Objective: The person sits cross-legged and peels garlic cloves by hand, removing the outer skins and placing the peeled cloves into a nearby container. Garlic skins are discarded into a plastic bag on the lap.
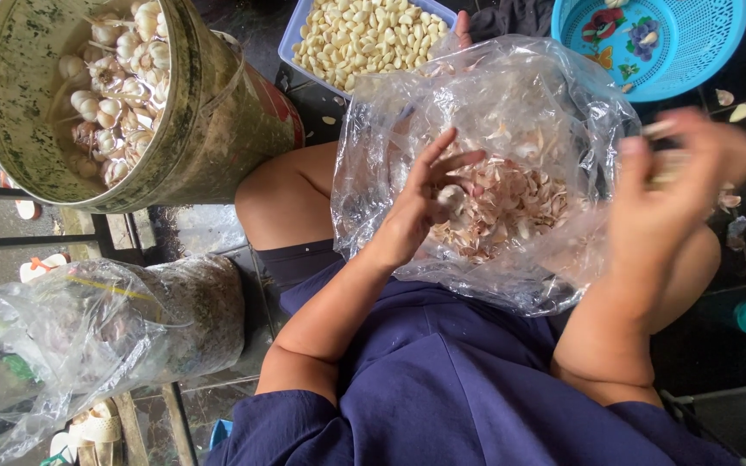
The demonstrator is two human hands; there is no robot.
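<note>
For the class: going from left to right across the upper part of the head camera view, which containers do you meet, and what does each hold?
Metal bucket of unpeeled garlic bulbs → light blue tray of peeled garlic cloves → clear plastic bag of garlic skins → blue plastic basket, nearly empty.

You are sitting low on a dark tiled floor (736, 336) at a home doorstep or yard, doing bulk kitchen prep. A worn metal bucket (209, 129) of whole garlic bulbs, a tray of peeled cloves (364, 34), a blue plastic basket (692, 43), clear bags of skins (511, 198), railings and sandals (41, 267) all point to a household setting.
</note>
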